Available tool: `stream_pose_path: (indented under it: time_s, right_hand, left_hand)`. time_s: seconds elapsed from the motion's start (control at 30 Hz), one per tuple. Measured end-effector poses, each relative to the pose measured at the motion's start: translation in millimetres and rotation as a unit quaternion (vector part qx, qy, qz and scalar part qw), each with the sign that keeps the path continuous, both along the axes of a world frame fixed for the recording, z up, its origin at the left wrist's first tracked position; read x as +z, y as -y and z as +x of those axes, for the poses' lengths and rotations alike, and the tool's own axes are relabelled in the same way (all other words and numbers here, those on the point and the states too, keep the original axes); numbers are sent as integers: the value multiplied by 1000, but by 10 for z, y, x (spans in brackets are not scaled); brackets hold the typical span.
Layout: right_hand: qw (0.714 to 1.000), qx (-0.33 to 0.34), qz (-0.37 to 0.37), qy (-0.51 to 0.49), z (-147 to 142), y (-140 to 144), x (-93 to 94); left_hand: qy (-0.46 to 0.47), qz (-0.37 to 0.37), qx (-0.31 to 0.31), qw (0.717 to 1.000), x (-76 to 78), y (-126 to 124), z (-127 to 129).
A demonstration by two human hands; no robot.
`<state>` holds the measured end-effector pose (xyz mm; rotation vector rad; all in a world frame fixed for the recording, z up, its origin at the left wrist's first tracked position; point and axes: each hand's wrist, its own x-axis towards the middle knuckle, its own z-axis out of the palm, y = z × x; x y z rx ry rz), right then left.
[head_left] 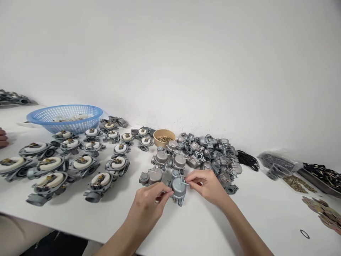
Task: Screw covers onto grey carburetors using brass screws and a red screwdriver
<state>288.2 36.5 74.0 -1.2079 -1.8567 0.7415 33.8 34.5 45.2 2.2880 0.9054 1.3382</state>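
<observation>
My left hand (147,203) and my right hand (207,185) both grip one grey metal carburetor (178,188) just above the white table (80,217), one hand on each side. My right fingertips pinch a small part at its top right edge. Three similar closed carburetors (162,156) stand right behind it. A small tan bowl of brass screws (164,137) sits farther back.
Several open carburetors with white floats (50,163) lie in rows at the left. A blue basket (65,117) stands behind them. A heap of carburetor bodies (213,153) lies at the right, then black rings (247,160), bags and washers (325,211). Another person's hand (2,138) shows at the left edge.
</observation>
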Motion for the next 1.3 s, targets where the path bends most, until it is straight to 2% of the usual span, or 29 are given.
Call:
stream_pose_path:
  time_s: [0.33,0.6,0.8,1.0,1.17,1.3]
  right_hand:
    - [999,14,-45,5,9,39,109]
    - [998,24,-56,-6,4,56,143]
    - [997,32,-73,-18,2,62,164]
    - [995,43,-89,-22,43,57,134]
    - [994,69,-85,-13,49,53,116]
    - [993,92,-73,-1,24,85,175]
  left_hand:
    - [12,-51,-35,998,81,-6,1]
    - [14,-38,-34,999,116,15,-7]
    - [6,-55,-46,997,115,-4,-31]
    - [7,-109,-75,991,148,18,-30]
    - [-21,-167,-62,984,170,129,6]
    - [-43,-192,-30,980,81,200,60]
